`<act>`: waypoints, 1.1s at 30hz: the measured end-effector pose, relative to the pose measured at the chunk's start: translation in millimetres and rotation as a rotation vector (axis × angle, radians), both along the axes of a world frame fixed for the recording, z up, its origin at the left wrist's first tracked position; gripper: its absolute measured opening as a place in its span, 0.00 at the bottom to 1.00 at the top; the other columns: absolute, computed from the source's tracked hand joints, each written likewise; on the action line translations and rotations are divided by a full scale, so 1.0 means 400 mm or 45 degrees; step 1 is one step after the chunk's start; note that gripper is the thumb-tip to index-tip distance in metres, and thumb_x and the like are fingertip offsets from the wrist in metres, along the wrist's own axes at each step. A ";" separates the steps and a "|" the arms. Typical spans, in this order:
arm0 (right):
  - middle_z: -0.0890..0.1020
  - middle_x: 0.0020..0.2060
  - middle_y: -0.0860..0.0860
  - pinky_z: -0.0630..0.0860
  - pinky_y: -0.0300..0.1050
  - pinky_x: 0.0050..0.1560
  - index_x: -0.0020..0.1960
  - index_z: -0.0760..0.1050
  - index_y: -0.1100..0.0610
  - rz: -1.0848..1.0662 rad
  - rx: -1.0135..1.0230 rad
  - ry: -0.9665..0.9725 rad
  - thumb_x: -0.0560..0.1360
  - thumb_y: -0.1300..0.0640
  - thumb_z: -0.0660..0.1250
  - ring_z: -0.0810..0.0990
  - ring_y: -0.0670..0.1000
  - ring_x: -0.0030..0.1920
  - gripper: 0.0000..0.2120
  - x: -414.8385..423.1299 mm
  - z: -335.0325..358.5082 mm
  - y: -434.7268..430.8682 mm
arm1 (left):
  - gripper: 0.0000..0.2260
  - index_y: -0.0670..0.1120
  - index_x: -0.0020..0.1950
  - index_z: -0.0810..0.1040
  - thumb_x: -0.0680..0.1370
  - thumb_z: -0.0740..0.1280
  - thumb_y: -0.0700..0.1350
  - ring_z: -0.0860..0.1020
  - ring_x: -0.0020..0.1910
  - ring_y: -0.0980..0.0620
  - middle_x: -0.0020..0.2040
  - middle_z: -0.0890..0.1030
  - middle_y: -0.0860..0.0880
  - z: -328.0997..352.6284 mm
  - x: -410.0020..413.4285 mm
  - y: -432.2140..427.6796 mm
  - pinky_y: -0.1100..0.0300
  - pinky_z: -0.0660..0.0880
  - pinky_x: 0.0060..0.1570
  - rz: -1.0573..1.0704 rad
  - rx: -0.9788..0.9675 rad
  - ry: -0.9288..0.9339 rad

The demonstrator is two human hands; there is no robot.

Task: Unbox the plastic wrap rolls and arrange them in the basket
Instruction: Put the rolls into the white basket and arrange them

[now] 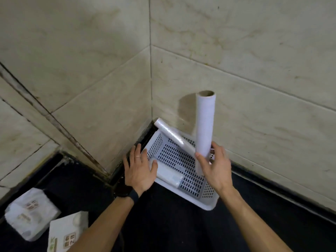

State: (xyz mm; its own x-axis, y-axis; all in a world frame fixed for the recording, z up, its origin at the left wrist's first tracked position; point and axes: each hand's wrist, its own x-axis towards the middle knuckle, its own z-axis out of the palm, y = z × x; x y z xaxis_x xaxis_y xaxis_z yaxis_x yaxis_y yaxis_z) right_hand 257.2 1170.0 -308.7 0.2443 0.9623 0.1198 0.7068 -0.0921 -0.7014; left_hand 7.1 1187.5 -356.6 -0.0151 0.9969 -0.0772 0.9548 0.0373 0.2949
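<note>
While the right hand (216, 170) grips a roll (205, 124), box labels (70, 240) blur.

Corner of pale marbled tile walls (236, 51), stained grout lines; dark floor (163, 224) below.

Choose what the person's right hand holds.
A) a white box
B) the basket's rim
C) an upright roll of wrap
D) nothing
C: the right hand grips the lower part of the upright roll, whose hollow core end points up, above the basket.
</note>
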 end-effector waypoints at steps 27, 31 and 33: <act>0.77 0.65 0.57 0.75 0.53 0.54 0.73 0.66 0.57 0.367 -0.409 -0.496 0.78 0.53 0.67 0.74 0.60 0.62 0.25 0.014 -0.067 0.180 | 0.17 0.44 0.71 0.68 0.82 0.65 0.42 0.79 0.58 0.43 0.64 0.77 0.43 -0.047 0.255 0.121 0.52 0.81 0.52 0.777 -0.462 -1.740; 0.77 0.65 0.56 0.75 0.51 0.50 0.70 0.68 0.56 0.398 -0.454 -0.646 0.78 0.54 0.65 0.75 0.59 0.60 0.22 -0.011 -0.097 0.186 | 0.16 0.45 0.69 0.69 0.82 0.64 0.42 0.79 0.59 0.42 0.64 0.77 0.42 -0.044 0.258 0.127 0.52 0.81 0.52 0.798 -0.509 -1.751; 0.73 0.69 0.56 0.74 0.52 0.58 0.74 0.65 0.56 0.411 -0.428 -0.656 0.78 0.54 0.66 0.71 0.59 0.65 0.26 -0.007 -0.103 0.168 | 0.16 0.45 0.70 0.68 0.82 0.64 0.42 0.79 0.60 0.42 0.65 0.77 0.42 -0.040 0.261 0.127 0.51 0.81 0.52 0.808 -0.516 -1.750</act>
State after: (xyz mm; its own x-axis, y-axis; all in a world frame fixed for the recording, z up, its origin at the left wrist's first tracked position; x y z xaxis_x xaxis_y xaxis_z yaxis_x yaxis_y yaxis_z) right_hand 254.5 1237.3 -350.0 -0.0684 0.9824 -0.1740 0.9705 0.0252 -0.2396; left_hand 111.3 1238.4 -372.7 -0.1036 0.7657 -0.6348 -0.2288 0.6028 0.7644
